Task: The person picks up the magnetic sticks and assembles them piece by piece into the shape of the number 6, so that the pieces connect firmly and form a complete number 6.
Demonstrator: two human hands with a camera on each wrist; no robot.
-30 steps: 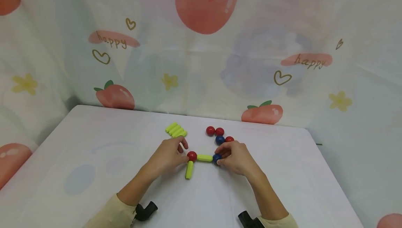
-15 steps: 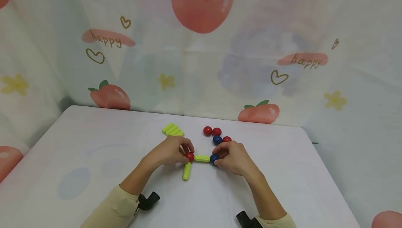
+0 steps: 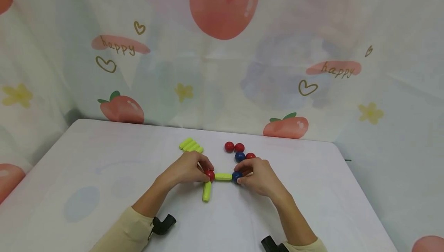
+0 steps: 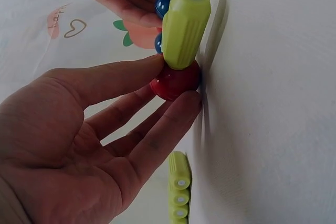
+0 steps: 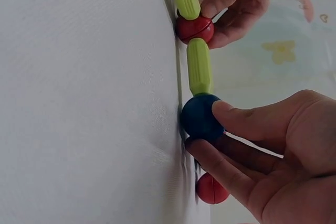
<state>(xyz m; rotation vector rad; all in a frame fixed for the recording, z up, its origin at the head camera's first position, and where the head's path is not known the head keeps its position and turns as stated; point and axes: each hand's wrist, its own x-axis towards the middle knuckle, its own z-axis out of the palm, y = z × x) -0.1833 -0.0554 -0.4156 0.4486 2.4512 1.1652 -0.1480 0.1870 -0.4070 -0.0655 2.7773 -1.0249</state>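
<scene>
On the white worktop [image 3: 104, 175], a red ball [image 3: 209, 174] is pinched by the left hand [image 3: 185, 169]. A blue ball [image 3: 237, 176] is pinched by the right hand [image 3: 258, 175]. A green stick [image 3: 223, 176] is stuck between the balls.

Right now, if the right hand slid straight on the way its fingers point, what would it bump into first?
Past the blue ball it pinches, the right hand would likely meet the yellow-green stick first, then the red ball.
</scene>
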